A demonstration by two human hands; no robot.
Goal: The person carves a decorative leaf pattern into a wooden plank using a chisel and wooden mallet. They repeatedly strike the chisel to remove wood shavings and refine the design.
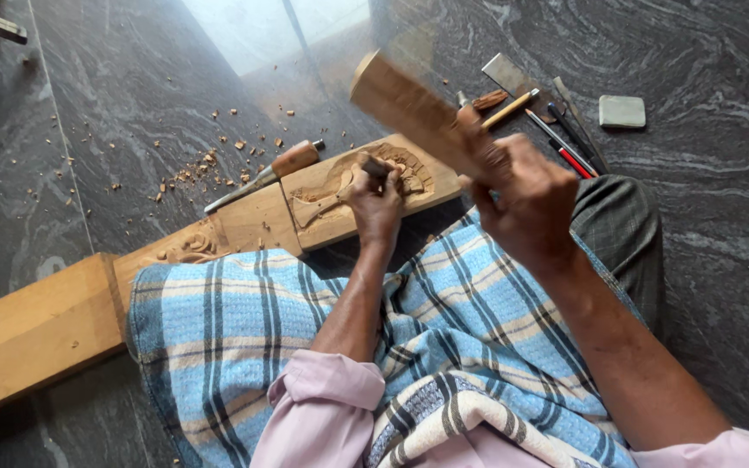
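My left hand [374,201] is closed around a small chisel whose tip rests on the carved wooden panel [327,192], a light board with a relief pattern cut into it. My right hand [526,204] grips a wooden mallet [409,108], a long block raised above and to the right of the panel, blurred. The panel lies on a long wooden beam [62,321] that runs from lower left toward the middle. A blue checked cloth [305,321] covers my lap below both hands.
A chisel with a wooden handle [275,169] lies on the beam left of the panel. More chisels and red and black pencils [556,130] lie on the dark stone floor at upper right, beside a pale sharpening stone [622,111]. Wood chips [201,165] are scattered at upper left.
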